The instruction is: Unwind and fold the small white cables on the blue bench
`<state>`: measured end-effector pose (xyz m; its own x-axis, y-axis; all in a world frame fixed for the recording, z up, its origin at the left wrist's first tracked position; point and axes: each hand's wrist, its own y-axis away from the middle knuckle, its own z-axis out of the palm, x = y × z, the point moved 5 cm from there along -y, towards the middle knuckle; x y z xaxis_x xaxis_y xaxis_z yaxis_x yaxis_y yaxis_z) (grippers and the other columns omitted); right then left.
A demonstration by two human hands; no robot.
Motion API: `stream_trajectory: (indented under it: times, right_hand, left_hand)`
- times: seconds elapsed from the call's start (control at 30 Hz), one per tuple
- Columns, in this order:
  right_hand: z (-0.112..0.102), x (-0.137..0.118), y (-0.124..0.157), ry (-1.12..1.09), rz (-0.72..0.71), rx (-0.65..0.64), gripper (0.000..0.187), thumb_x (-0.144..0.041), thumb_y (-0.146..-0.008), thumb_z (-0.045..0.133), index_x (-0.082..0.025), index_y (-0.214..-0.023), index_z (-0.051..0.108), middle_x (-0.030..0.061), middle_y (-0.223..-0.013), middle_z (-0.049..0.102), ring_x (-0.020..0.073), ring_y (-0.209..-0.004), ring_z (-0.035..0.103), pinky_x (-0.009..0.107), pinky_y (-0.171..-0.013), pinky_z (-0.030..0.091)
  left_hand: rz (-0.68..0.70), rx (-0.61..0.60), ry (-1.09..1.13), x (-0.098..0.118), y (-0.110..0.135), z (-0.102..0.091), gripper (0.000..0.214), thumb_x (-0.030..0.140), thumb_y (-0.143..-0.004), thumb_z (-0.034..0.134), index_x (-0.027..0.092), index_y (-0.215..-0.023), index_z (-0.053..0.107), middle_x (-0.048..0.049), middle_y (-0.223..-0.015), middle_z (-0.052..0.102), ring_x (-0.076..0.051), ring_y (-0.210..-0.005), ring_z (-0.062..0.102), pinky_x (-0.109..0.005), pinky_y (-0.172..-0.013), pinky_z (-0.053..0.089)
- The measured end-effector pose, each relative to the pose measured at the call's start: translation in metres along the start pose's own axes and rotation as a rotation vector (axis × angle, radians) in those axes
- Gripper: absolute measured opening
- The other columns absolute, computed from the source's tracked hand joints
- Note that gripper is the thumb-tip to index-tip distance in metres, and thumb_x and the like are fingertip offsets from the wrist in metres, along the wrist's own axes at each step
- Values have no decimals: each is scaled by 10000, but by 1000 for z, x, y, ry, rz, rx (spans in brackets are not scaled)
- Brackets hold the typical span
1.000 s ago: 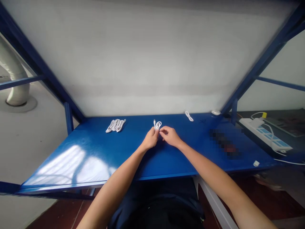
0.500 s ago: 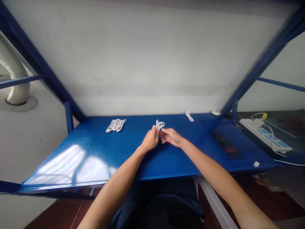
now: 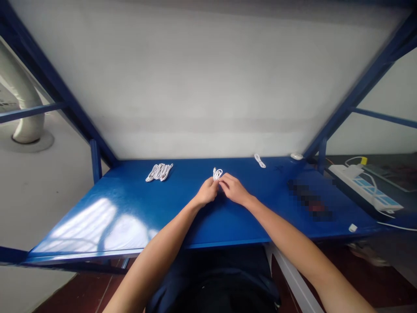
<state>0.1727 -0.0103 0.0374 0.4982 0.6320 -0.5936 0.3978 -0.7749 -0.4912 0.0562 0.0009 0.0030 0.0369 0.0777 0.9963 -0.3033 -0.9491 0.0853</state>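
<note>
My left hand (image 3: 206, 192) and my right hand (image 3: 232, 188) meet over the middle of the blue table (image 3: 130, 208). Both pinch a small coiled white cable (image 3: 216, 173), whose loops and plug stick out just beyond the fingertips. The fingers of both hands are closed around the coil. To the far left on the table lies a bundle of several coiled white cables (image 3: 159, 171). A single loose white cable (image 3: 259, 160) lies to the far right near the back edge.
A small white object (image 3: 296, 156) sits at the back right corner and a small white piece (image 3: 352, 227) near the front right edge. A white power strip (image 3: 369, 188) lies on the neighbouring dark surface at right. Blue frame struts rise on both sides.
My right hand drew slightly away from the coil half a second ago and has closed on it again. The coil stays in my left hand at about the same spot.
</note>
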Motion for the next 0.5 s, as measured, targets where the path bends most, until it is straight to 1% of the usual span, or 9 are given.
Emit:
stream_trajectory:
  times: [0.03, 0.07, 0.13, 0.17, 0.23, 0.3, 0.33, 0.4, 0.5]
  right_hand:
    - [-1, -2, 1, 59, -51, 0, 168, -207, -902, 435, -199, -870, 600, 66, -903, 592, 168, -781, 570, 318, -745, 487]
    - [-1, -3, 1, 86, -73, 2, 173, -205, -904, 429, -202, -882, 600, 69, -913, 591, 172, -801, 566, 321, -764, 482]
    - [-1, -1, 0, 42, -30, 26, 158, -230, -899, 445, -203, -858, 595, 64, -895, 588, 173, -802, 566, 319, -758, 490]
    - [-1, 3, 0, -34, 37, 38, 142, -255, -891, 466, -202, -836, 587, 55, -867, 586, 170, -782, 570, 314, -730, 502]
    - [4, 14, -1, -280, 244, 29, 137, -314, -864, 514, -199, -808, 563, 28, -784, 573, 158, -696, 577, 299, -627, 526]
    - [12, 23, 0, -581, 472, -28, 170, -357, -843, 539, -191, -810, 549, 6, -726, 556, 136, -599, 568, 282, -530, 529]
    - [16, 26, 1, -716, 562, -55, 186, -369, -841, 540, -186, -814, 550, 1, -711, 553, 126, -567, 562, 276, -505, 529]
    - [19, 29, 3, -914, 681, -79, 204, -375, -843, 539, -174, -814, 562, 1, -696, 560, 110, -532, 556, 262, -489, 527]
    - [19, 28, 5, -1076, 768, -132, 178, -330, -833, 567, -154, -817, 589, 15, -682, 588, 105, -529, 567, 240, -492, 524]
  left_hand:
    - [-50, -30, 74, -1, 0, 2, 359, 546, -860, 476, 210, -778, 381, 88, -562, 330, -38, -383, 264, -165, -381, 198]
    - [-70, -55, 119, -1, 1, 4, 367, 560, -858, 469, 215, -784, 368, 96, -559, 307, -32, -371, 232, -160, -372, 171]
    - [-47, -66, 116, 2, 1, 4, 367, 563, -861, 458, 215, -789, 363, 96, -562, 304, -31, -372, 225, -160, -372, 165]
    - [-9, -49, 69, 3, 1, 2, 364, 558, -865, 452, 212, -789, 370, 91, -564, 318, -37, -385, 246, -164, -380, 186]
    - [113, 7, -92, 8, 0, -3, 348, 535, -877, 440, 203, -784, 395, 70, -581, 371, -58, -438, 316, -180, -422, 257]
    - [264, 65, -276, 13, 2, -7, 310, 485, -894, 432, 195, -783, 425, 44, -624, 437, -85, -520, 385, -201, -498, 319]
    - [326, 83, -354, 16, 3, -8, 284, 454, -902, 427, 195, -788, 437, 34, -648, 461, -96, -556, 406, -211, -532, 333]
    - [388, 100, -455, 19, 6, -8, 238, 405, -914, 413, 199, -801, 449, 24, -675, 486, -112, -590, 424, -225, -570, 335]
    - [384, 115, -497, 21, 8, -7, 225, 391, -913, 407, 205, -795, 453, 21, -672, 483, -126, -598, 422, -234, -583, 325]
